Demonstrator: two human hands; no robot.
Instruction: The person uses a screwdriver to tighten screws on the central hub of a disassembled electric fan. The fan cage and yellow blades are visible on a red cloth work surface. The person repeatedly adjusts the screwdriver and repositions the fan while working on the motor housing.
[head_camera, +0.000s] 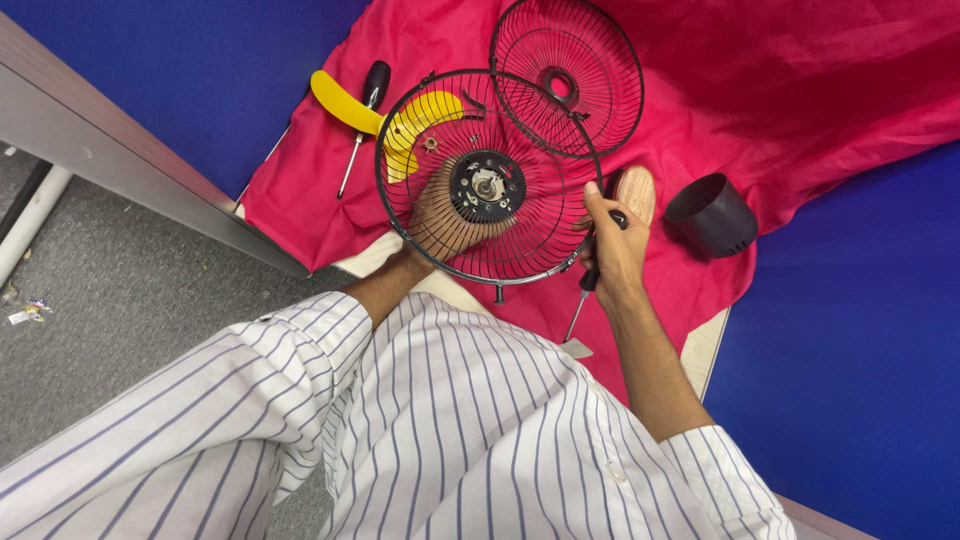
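Note:
A round black wire fan guard (487, 180) with the motor hub (487, 186) at its middle is held up over the pink cloth (780, 90). My left hand (445, 215) is behind the guard, gripping the motor body under the wires. My right hand (612, 245) rests on the guard's right rim and holds a black-handled screwdriver (584, 290) with its shaft pointing down towards me. A second wire guard (567, 75) lies flat on the cloth behind, overlapping the first.
Yellow fan blades (350, 105) and another black-handled screwdriver (368, 100) lie on the cloth at the left. A black cup-shaped motor cover (712, 215) sits at the right, a wooden-coloured round piece (638, 190) beside my right hand. The table edge (120, 165) drops to grey floor at left.

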